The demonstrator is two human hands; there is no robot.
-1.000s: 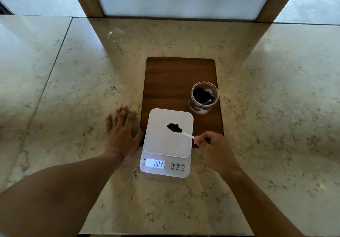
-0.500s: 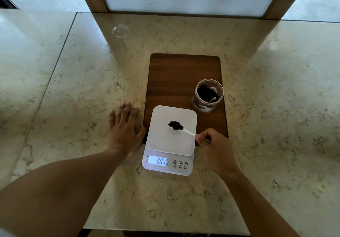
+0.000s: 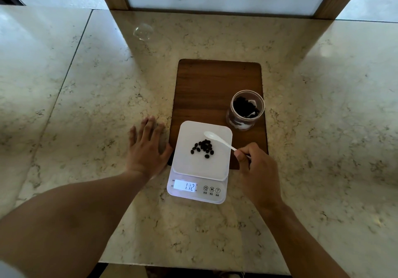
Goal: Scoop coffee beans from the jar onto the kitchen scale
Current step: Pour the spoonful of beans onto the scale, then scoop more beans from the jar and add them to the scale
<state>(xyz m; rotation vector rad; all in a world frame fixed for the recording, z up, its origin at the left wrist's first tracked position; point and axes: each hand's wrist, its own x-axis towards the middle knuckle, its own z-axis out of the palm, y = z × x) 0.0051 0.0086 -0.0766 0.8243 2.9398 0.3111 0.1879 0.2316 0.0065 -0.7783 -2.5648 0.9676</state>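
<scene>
One small heap of beans (image 3: 203, 148) lies on the white platform of the scale (image 3: 193, 170), whose display shows a reading, so one scoop is delivered. The right hand (image 3: 256, 170) is closed on the handle of a white spoon (image 3: 217, 138), pinched between thumb and fingers, with the empty bowl held over the far right part of the platform. The spoon's long axis runs from the hand up and to the left, so its bowl points away from the jar (image 3: 246, 109). The jar stands open on the wooden board (image 3: 215, 83), just beyond the scale's far right corner and ahead of the right hand, with beans visible inside. Of the two hands the right is clearly nearer the jar; a further scoop would likely mean swinging the bowl rightward and forward over the rim. The left hand (image 3: 147, 148) is open, flat on the desk (image 3: 86, 105) beside the scale's left edge
</scene>
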